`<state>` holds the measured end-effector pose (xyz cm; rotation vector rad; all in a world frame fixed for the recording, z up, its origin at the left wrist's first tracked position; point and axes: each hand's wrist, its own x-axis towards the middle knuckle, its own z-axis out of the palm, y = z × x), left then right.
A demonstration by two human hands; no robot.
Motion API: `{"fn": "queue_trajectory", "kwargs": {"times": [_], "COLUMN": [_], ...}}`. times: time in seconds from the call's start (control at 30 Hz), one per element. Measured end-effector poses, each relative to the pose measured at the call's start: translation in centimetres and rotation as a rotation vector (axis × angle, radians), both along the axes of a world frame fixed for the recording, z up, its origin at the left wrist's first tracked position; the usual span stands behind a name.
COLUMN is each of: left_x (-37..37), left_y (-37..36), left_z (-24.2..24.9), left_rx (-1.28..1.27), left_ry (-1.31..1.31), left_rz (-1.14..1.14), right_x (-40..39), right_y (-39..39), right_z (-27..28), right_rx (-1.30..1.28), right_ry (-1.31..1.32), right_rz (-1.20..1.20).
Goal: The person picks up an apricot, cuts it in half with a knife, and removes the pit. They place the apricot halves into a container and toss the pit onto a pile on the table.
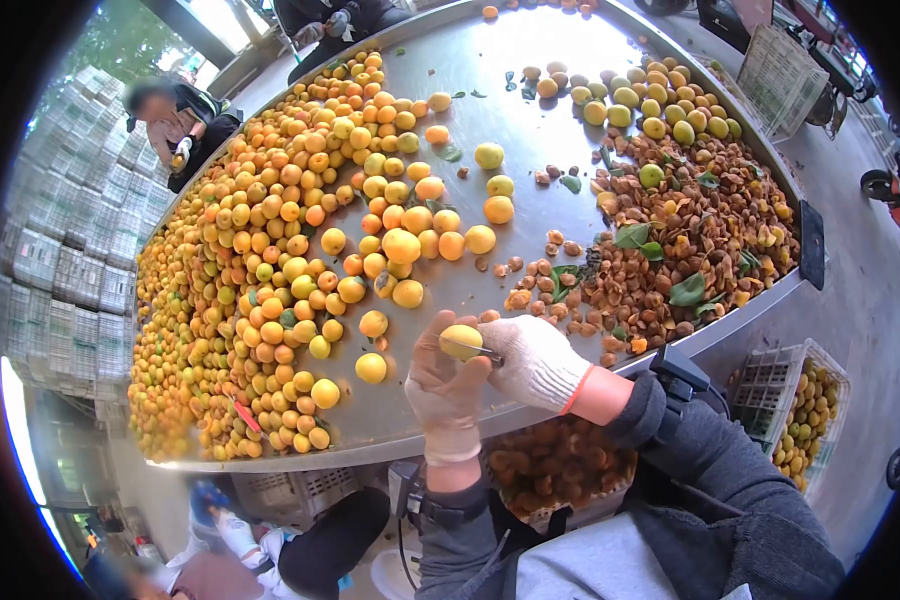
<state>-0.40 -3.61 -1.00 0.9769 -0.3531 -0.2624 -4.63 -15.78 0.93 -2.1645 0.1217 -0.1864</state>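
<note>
My left hand (438,395), in a thin pale glove, is closed around a yellow apricot (459,342) near the front edge of the metal table. In my right hand (540,362), which wears a white knitted glove, is a small knife (491,355). Its blade reaches to the side of the apricot. Just left of my hands, loose whole apricots (371,368) lie on the metal. To the right spreads a heap of brown apricot pits (660,265) mixed with green leaves.
A large pile of whole apricots (260,290) covers the table's left side, with a red-handled tool (245,415) on it. Below the front edge sits a crate of cut apricot halves (560,455). A crate of apricots (810,420) stands right. People (185,125) sit at the left.
</note>
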Motion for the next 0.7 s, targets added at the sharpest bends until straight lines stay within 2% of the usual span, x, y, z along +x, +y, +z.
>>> {"fn": "queue_trajectory", "kwargs": {"times": [0.07, 0.2, 0.27, 0.3, 0.37, 0.43, 0.5, 0.57, 0.6, 0.63, 0.7], "left_x": [-1.0, -0.8, -0.5, -0.5, -0.6, -0.5, 0.0, 0.8, 1.1, 1.3, 1.2], "left_y": [-0.3, 0.2, 0.9, 0.9, 1.0, 1.1, 1.3, 1.8, 2.0, 2.2, 2.1], "left_z": [1.7, 2.0, 1.8, 2.1, 2.7, 2.9, 2.5, 1.2, 1.5, 1.8, 1.5], "left_rx": [0.163, 0.234, 0.403, 0.404, 0.491, 0.428, 0.363, 0.335, 0.334, 0.256, 0.171], "left_ry": [0.131, 0.108, 0.092, 0.093, 0.017, 0.087, 0.151, -0.023, -0.025, 0.079, 0.183], "left_rz": [0.077, 0.089, 0.028, 0.025, -0.037, -0.086, -0.135, -0.104, -0.097, -0.039, 0.023], "right_x": [-0.1, 0.0, 0.1, 0.2, 0.1, 0.0, -0.2, -0.5, -0.6, -1.0, -1.3], "right_y": [0.2, -0.4, -2.0, -2.3, -2.8, -3.0, -3.2, -4.5, -5.4, -6.6, -6.7], "right_z": [-0.7, -0.1, -0.2, -0.2, -0.1, 0.0, 0.7, 0.6, 0.6, 2.6, 4.7], "right_rx": [-0.078, -0.086, 0.105, 0.107, 0.314, 0.267, 0.280, 0.349, 0.426, 0.448, 0.624], "right_ry": [-0.033, 0.036, 0.143, 0.144, 0.231, 0.173, 0.249, 0.201, 0.156, 0.284, 0.244], "right_rz": [-0.007, 0.001, 0.320, 0.317, 0.403, 0.431, 0.408, 0.400, 0.390, 0.321, 0.105]}}
